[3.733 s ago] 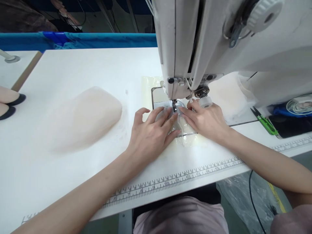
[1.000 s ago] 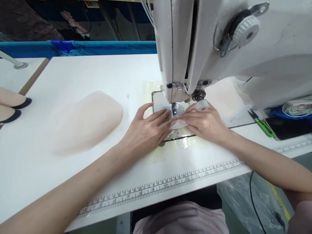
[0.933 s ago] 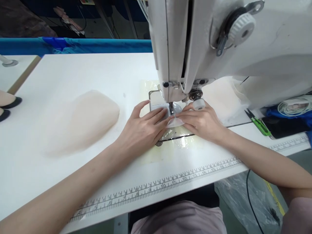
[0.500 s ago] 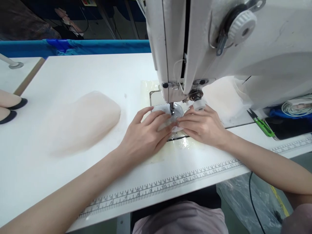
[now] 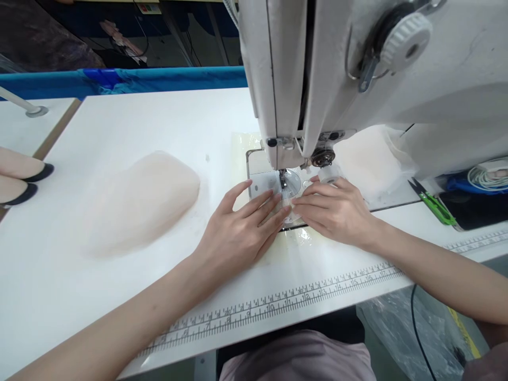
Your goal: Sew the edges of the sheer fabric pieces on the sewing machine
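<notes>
My left hand [image 5: 242,227] lies flat with fingers stretched, pressing a small sheer fabric piece [image 5: 286,203] onto the metal needle plate [image 5: 260,182]. My right hand [image 5: 337,211] rests flat on the other side of the same piece, fingertips nearly meeting the left ones just in front of the presser foot [image 5: 283,182]. The white sewing machine [image 5: 337,79] stands above both hands. A white thimble-like cap [image 5: 330,174] shows behind my right fingers.
A pile of pale sheer fabric [image 5: 138,201] lies on the white table [image 5: 119,121] to the left. More pale fabric [image 5: 365,164] sits behind the machine. Green thread snips [image 5: 434,203] lie right. A ruler strip [image 5: 286,301] runs along the front edge. Black-edged pieces [image 5: 24,180] are far left.
Both hands have slid a little toward me with the fabric piece, and it now lies mostly covered under the fingertips. The view shifted slightly.
</notes>
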`<state>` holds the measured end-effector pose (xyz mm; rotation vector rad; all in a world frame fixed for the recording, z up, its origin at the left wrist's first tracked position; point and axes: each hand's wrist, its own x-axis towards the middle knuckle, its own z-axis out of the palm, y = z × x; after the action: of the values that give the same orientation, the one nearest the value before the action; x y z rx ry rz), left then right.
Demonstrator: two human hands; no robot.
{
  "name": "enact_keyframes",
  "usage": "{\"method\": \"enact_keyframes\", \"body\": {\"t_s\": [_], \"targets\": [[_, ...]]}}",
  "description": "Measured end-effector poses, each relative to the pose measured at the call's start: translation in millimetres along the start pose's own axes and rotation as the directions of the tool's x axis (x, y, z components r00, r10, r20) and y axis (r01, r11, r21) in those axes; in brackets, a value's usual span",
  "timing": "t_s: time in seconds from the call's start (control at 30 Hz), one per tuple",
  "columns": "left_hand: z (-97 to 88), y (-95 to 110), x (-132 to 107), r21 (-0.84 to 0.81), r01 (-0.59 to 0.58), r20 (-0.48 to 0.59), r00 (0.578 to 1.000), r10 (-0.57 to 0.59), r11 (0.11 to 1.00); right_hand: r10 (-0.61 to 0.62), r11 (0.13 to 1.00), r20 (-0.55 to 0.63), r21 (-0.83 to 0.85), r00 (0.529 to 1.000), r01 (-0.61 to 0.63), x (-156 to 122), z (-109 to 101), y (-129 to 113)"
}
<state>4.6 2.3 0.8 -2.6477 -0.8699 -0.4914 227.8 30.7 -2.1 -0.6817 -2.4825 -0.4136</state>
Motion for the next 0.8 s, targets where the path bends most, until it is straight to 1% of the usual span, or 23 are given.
{"method": "enact_keyframes", "body": {"t_s": [0.17,0.3,0.43,0.6,0.7,0.8], "targets": [[1.7,-4,3,-0.024,0.037,0.020,0.999,-0.036,0.999,0.014,1.000,0.001,-0.001,1.000,-0.014,-1,6,3],[5.9,-9,7,-0.030,0.070,0.006,0.998,-0.070,0.997,0.033,0.999,0.008,-0.029,0.999,-0.033,0,12,7],[8.5,-13,9,-0.019,0.089,0.033,0.996,-0.088,0.996,0.033,0.999,-0.005,-0.043,0.999,-0.033,1,15,10],[8.0,-11,7,0.029,0.030,-0.052,0.998,-0.029,0.999,0.049,0.998,0.040,-0.033,0.998,-0.047,0,13,10],[6.4,-10,6,0.030,0.016,-0.049,0.999,-0.014,0.999,0.031,0.998,0.009,-0.055,0.999,-0.031,0,13,9],[5.6,-10,6,0.003,0.034,-0.050,0.998,-0.034,0.999,0.010,0.997,-0.021,-0.073,1.000,-0.012,1,13,8]]}}
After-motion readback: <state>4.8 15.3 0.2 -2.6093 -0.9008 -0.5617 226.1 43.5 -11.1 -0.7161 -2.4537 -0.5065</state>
